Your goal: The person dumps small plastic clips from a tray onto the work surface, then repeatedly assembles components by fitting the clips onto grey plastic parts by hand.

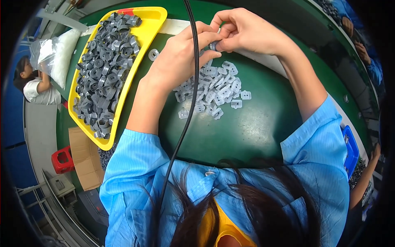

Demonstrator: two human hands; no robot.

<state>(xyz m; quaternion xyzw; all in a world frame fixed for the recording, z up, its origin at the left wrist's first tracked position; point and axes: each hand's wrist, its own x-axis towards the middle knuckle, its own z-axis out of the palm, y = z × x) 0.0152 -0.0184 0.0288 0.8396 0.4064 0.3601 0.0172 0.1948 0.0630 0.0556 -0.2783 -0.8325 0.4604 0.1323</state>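
Observation:
My left hand (177,57) and my right hand (251,33) meet over the far side of the green table. Between their fingertips is a small grey plastic part (213,45), mostly covered by the fingers. Both hands are closed on it, thumbs and forefingers pinching from either side. Just below them lies a loose heap of small translucent plastic clips (222,84), with several scattered around its near edge. Left of my left wrist stands a yellow tray (150,20) piled with dark grey plastic fittings (107,70). A single pale ring (153,54) rests between tray and hand.
A black cable (190,111) hangs across the view in front of my left hand. On the far left are a cardboard box (84,158), a red stool (62,159) and a person (39,84) by a white bag (68,53). A blue bin (350,150) sits at right, near other people's arms.

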